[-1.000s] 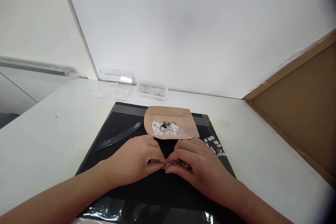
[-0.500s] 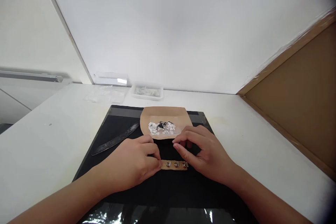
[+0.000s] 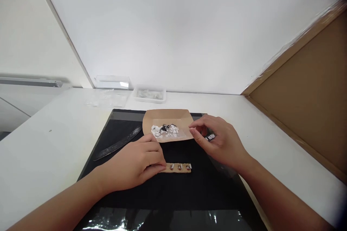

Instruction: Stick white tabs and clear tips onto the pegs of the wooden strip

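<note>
**Insp. A:** Left hand (image 3: 138, 160) status?

**Insp. B:** Down on the black mat (image 3: 114, 130), fingers curled, tips pinning the left end of the tan strip (image 3: 177, 168). Strip lies flat, approx. centre of mat, right in front of the person. Three small round metal studs along it, plus what look like white bits at the studs; too small to ID. My read: the pin keeps the strip from sliding, studs face up and exposed.

**Insp. A:** Right hand (image 3: 219, 140)?

**Insp. B:** Raised off the mat, well clear of the strip, beside the right edge of the brown paper tray (image 3: 187, 119). Thumb and forefinger drawn close, pinch-like. Whether anything sits betw. them, cannot tell. Small black piece w/ white marks (image 3: 210, 137) shows just under the fingers; held or lying on the mat, unclear.

**Insp. A:** Tray contents?

**Insp. B:** Heap of white chips (image 3: 162, 130) w/ a few dark ones mixed in. Tray sits just beyond the strip, within reach of both hands; a supply spot, I'd judge.

**Insp. A:** Other items?

**Insp. B:** Long dark flat blade-like tool (image 3: 119, 143) on the mat's left part, untouched. Clear plastic box (image 3: 149, 94) and clear bags (image 3: 108, 97) at the worktop (image 3: 48, 144) rear by the wall. Brown board (image 3: 306, 90) leaning at right.
</note>
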Available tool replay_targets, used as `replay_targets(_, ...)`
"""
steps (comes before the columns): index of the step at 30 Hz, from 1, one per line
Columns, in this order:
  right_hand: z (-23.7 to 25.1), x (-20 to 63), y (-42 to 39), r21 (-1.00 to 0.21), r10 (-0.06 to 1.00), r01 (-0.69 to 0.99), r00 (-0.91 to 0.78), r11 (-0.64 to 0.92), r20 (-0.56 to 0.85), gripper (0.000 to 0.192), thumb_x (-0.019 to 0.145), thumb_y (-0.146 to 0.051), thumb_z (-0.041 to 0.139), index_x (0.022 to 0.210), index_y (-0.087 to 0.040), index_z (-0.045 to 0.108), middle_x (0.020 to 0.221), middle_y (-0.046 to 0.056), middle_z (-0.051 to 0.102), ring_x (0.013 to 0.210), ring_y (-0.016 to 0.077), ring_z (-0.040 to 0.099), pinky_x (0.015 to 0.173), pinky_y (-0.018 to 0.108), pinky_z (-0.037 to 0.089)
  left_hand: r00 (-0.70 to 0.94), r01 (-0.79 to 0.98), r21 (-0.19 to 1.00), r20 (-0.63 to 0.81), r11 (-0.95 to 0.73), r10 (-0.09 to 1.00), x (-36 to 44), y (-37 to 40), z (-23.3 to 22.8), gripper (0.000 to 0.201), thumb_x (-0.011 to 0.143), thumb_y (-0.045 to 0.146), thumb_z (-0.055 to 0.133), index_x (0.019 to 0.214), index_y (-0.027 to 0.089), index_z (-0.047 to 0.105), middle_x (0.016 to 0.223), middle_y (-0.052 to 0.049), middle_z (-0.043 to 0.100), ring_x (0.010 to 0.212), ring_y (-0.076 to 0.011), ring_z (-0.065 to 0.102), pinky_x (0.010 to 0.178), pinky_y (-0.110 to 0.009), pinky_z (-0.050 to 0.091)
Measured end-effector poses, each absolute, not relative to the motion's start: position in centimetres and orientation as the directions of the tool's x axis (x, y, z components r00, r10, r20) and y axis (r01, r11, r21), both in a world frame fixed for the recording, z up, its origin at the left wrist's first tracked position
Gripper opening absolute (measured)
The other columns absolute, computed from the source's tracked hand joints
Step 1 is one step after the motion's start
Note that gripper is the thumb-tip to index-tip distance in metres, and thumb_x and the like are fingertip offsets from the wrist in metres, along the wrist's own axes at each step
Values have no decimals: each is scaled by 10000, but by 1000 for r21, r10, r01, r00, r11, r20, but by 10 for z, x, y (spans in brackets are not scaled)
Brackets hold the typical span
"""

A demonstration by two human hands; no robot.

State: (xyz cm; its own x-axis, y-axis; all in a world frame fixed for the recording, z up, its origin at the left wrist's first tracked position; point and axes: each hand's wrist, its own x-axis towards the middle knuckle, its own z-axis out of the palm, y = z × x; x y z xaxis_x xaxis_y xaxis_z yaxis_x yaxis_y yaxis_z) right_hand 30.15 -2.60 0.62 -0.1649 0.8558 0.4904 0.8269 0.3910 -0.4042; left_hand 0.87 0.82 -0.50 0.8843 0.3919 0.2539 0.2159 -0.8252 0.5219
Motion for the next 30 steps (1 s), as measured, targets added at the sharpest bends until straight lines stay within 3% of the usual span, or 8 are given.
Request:
replay_targets(7,8,320,-16,-339,824,884,-84,321,561,141,991,-345,629,921,-250,707,761,-11,666,681,170,598,694,343,449,891,251,523,204,-815,405,9,8,-4,127,1085,248,582,1034,197,687,993,-41,693,1003,-205,569,941,-336,490)
replay_targets(10,12,332,-11,-322,789,915,7,243,614,139,982,-356,624,967,-249,712,781,-2,703,693,184,632,769,374,469,898,242,503,208,-830,388,9,8,-5,123,1087,245,576,1037,193,676,1000,-47,688,1014,-209,554,922,-326,491)
replay_targets(12,16,342,-9,-355,795,928,131,111,592,174,1002,-376,583,983,-249,701,801,11,735,720,201,658,843,407,468,900,236,488,217,-840,379,9,8,-6,110,1082,234,580,1040,191,673,1001,-52,685,1021,-213,550,924,-328,492)
replay_targets(16,22,370,-7,-432,855,891,329,-140,401,283,1083,-380,395,1078,-247,645,866,47,788,703,226,672,686,384,449,907,212,466,235,-859,350,9,7,-6,99,1072,207,578,1061,185,674,994,-62,678,1015,-222,550,934,-349,496)
replay_targets(20,15,398,-3,-392,920,876,361,-280,149,274,1062,-366,417,1046,-252,666,917,63,810,785,280,714,624,372,439,914,194,457,238,-868,330,10,7,-6,127,1075,196,560,1088,182,686,997,-68,675,1022,-225,549,951,-361,498)
replay_targets(25,2,410,-3,-378,963,889,267,-260,-33,274,994,-397,542,1165,-239,687,1014,85,811,859,279,746,610,352,497,916,206,467,218,-860,338,9,7,-6,128,1074,183,553,1067,186,681,998,-63,662,1031,-219,550,1011,-378,489)
replay_targets(30,1,406,-11,-430,976,892,53,-142,-212,645,746,-611,842,1249,-238,684,1059,92,762,806,256,734,633,349,560,916,199,456,230,-868,330,10,7,-8,126,1068,173,554,1078,186,678,990,-62,660,1021,-218,551,1020,-386,489)
